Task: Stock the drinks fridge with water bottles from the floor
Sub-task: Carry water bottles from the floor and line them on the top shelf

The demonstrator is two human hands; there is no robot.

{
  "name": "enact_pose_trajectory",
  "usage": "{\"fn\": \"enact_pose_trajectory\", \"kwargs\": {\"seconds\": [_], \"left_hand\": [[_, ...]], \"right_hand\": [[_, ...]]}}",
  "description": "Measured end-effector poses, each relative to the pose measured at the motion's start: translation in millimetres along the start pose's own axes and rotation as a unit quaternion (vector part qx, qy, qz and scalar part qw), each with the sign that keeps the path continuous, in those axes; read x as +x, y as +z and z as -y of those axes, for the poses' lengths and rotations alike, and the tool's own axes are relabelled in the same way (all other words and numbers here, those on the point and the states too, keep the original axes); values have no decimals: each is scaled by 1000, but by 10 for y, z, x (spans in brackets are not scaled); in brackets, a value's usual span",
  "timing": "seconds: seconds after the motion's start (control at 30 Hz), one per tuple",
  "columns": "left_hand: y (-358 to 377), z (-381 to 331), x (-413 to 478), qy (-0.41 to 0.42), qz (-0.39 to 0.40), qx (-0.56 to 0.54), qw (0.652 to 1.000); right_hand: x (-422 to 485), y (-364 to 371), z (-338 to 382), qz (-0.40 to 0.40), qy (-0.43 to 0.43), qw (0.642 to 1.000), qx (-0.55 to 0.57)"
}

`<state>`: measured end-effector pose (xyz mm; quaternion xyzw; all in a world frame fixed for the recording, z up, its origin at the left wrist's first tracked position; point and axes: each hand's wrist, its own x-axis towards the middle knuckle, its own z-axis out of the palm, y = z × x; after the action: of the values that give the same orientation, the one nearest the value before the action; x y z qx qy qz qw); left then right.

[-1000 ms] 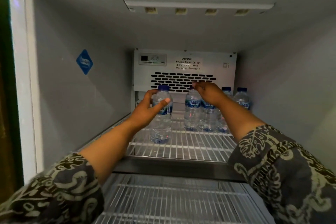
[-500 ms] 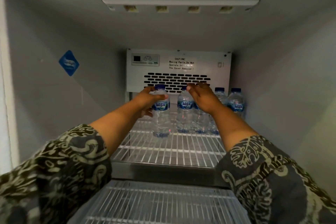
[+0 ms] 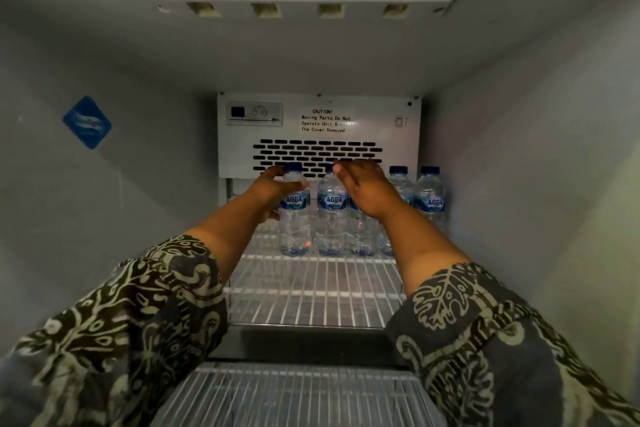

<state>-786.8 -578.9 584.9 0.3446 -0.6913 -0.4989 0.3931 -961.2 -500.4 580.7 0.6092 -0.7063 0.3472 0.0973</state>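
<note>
Several clear water bottles with blue caps and blue labels stand in a row at the back of the fridge's upper wire shelf (image 3: 311, 291). My left hand (image 3: 273, 189) grips the leftmost bottle (image 3: 294, 229) round its shoulder, thumb in front; the bottle stands upright on the shelf next to the second bottle (image 3: 331, 215). My right hand (image 3: 363, 187) lies with straight fingers over the tops of the middle bottles and hides the upper part of the third bottle (image 3: 362, 237). Two more bottles (image 3: 431, 199) stand at the right end, apart from both hands.
A white fan cover (image 3: 318, 135) with vent slots and a caution label fills the back wall above the bottles. A lower wire shelf (image 3: 294, 395) lies beneath. The front half of the upper shelf is bare wire. A blue sticker (image 3: 87, 122) marks the left wall.
My left hand has pushed the leftmost bottle back into line with the row. My right hand stays on the middle bottles, its fingers straighter. The view has moved closer into the fridge.
</note>
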Motion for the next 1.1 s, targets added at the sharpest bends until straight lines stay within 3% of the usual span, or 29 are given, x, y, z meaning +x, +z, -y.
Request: {"fn": "enact_pose_trajectory", "kwargs": {"seconds": [0.8, 1.0, 1.1], "left_hand": [[147, 141, 27, 43, 36, 0, 998], [100, 124, 57, 25, 63, 46, 997], [40, 112, 52, 33, 69, 94, 993]], "right_hand": [[-39, -19, 33, -19, 6, 999, 38], [-127, -40, 104, -21, 23, 999, 26], [-169, -119, 158, -70, 25, 997, -7]]}}
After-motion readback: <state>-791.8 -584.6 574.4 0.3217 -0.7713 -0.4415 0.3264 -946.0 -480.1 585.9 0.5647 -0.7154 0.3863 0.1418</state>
